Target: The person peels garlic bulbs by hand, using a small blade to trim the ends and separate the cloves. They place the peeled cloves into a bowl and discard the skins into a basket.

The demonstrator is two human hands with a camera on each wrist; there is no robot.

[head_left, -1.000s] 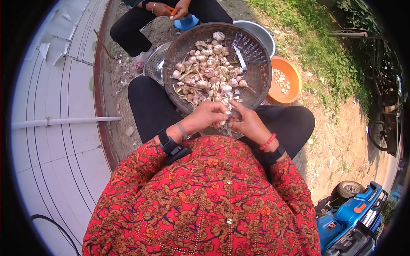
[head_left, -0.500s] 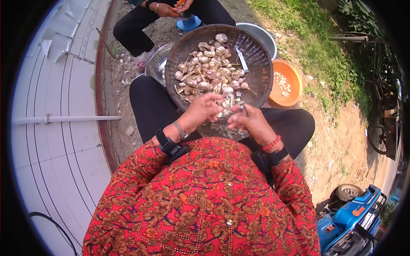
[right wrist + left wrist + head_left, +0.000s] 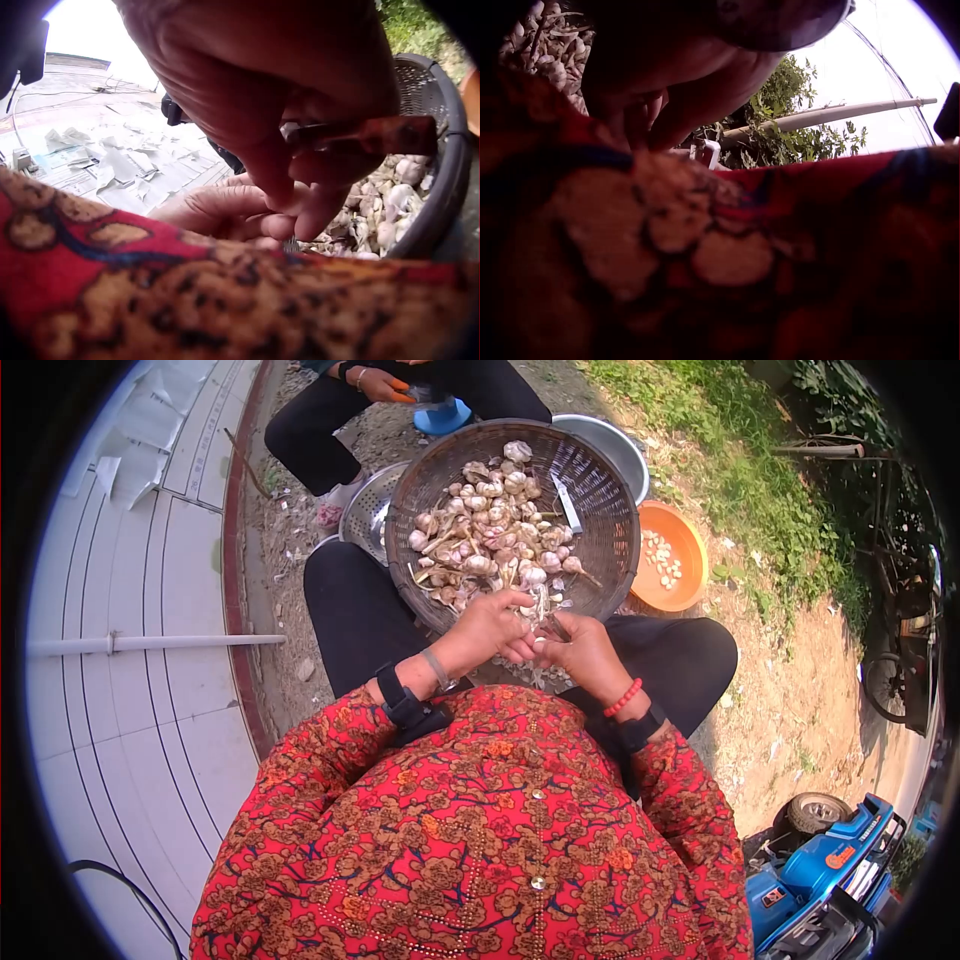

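Note:
A dark woven basket [image 3: 610, 555] rests in the lap, heaped with garlic bulbs [image 3: 500, 510]. Just over its near rim, my left hand [image 3: 487, 632] pinches a small pale garlic clove [image 3: 541, 635], mostly hidden by fingers. My right hand [image 3: 588, 657] meets it fingertip to fingertip. Its curled fingers hold a small knife [image 3: 397, 136] with a reddish-brown handle, seen in the right wrist view; the fingers cover much of the blade. In the left wrist view, patterned sleeve cloth blocks most of the work.
A flat, silvery blade-like tool [image 3: 566, 502] lies inside the basket on the right. Beside the basket sit an orange basin [image 3: 690, 565] with peeled cloves, a metal basin [image 3: 625, 450] and a colander [image 3: 362, 510]. Another person [image 3: 320, 440] sits opposite. A blue vehicle [image 3: 825, 860] stands lower right.
Half a second ago my hands were slightly apart, with the knife showing at the right fingers; now the fingertips are together. The person opposite has shifted their hands.

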